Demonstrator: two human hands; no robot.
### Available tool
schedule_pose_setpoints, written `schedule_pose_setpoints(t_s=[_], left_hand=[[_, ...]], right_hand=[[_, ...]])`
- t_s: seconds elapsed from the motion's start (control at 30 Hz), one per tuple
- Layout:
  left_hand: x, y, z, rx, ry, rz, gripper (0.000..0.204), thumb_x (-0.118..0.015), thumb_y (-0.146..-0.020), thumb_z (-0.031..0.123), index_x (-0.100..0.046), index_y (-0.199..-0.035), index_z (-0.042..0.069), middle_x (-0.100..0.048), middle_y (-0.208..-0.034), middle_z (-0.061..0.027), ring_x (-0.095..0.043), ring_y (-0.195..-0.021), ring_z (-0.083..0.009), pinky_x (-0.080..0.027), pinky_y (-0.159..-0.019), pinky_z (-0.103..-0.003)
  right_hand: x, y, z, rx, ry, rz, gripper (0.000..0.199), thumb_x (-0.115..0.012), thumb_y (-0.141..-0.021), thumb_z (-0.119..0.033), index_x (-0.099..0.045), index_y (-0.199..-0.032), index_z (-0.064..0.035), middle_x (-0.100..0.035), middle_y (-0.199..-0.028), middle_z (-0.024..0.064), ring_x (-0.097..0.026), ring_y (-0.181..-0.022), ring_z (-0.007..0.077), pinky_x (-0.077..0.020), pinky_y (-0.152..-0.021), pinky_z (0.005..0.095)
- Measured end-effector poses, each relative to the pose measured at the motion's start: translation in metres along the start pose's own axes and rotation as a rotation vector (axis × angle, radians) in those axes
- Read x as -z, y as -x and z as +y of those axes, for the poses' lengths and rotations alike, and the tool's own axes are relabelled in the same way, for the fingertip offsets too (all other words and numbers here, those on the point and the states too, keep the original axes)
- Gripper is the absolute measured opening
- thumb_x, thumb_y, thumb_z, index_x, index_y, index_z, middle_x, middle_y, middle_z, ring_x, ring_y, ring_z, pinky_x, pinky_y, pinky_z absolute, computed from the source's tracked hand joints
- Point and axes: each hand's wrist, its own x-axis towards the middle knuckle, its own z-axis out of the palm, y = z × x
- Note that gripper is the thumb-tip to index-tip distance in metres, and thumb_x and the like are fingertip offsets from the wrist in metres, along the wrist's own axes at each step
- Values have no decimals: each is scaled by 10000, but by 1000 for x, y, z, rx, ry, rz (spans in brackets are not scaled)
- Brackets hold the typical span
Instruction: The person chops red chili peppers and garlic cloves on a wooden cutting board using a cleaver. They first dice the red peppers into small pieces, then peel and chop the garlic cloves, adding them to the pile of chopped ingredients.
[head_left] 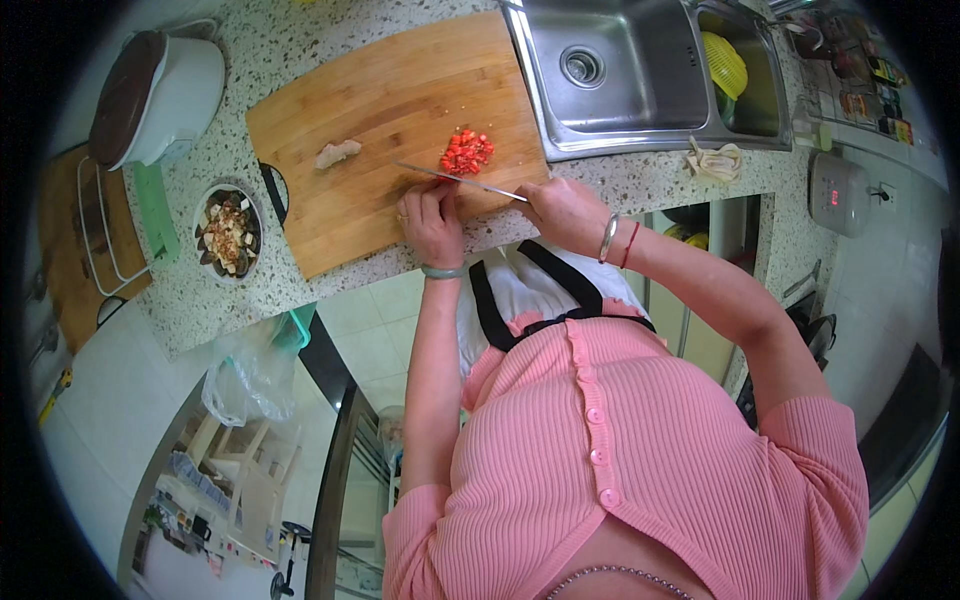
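My right hand [568,215] is closed round the handle of a kitchen knife [465,182]. The blade reaches left across the near part of a wooden cutting board [400,90]. Right by the blade, my left hand [433,228] rests on the board with its fingers curled and pressed down on a bit of red pepper, mostly hidden under the fingertips and blade. Just beyond the knife lies a small heap of chopped red pepper [466,152]. A pale, knobbly piece of food [338,153], perhaps ginger, lies farther left on the board.
Left of the board stands a white bowl [228,233] of dark and pale chopped food. Behind it is a white appliance with a brown lid [155,100]. A steel double sink [620,70] holding a yellow strainer [724,65] adjoins the board's right; a cloth [713,160] lies at its near edge.
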Motion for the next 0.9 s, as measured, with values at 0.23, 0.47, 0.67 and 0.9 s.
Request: schedule_pose_setpoints(t_s=[0.23,0.47,0.67,0.9], left_hand=[[0,-2,2,30,0,19,125,-699,-760,24,-594,-814,62,-556,-843,-131,-533,-793,-353,-434,-704,-437],[-2,0,0,39,3,15,113,-700,-765,37,-595,-799,63,-559,-835,-125,-535,-793,-349,-438,-699,-437],[0,-1,0,37,-25,-23,91,-698,-795,68,-607,-802,64,-581,-851,-113,-555,-828,-326,-443,-721,-432],[-5,3,0,59,-44,15,89,-694,-833,96,-610,-828,68,-571,-854,-113,-552,-828,-328,-439,-721,-437]], right_hand=[[2,2,-1,56,151,-17,125,-550,-853,-114,-617,-895,-17,-659,-729,220,-669,-708,398,-538,-642,476],[-7,-12,4,41,82,-40,196,-559,-919,-228,-630,-937,-46,-650,-730,214,-645,-681,406,-512,-600,498],[-30,-31,9,119,-19,118,210,-583,-907,-235,-650,-910,-36,-644,-743,223,-642,-709,404,-511,-628,501],[-4,-22,8,107,-26,74,226,-605,-904,-240,-663,-925,-22,-638,-708,218,-644,-697,397,-521,-642,481]])
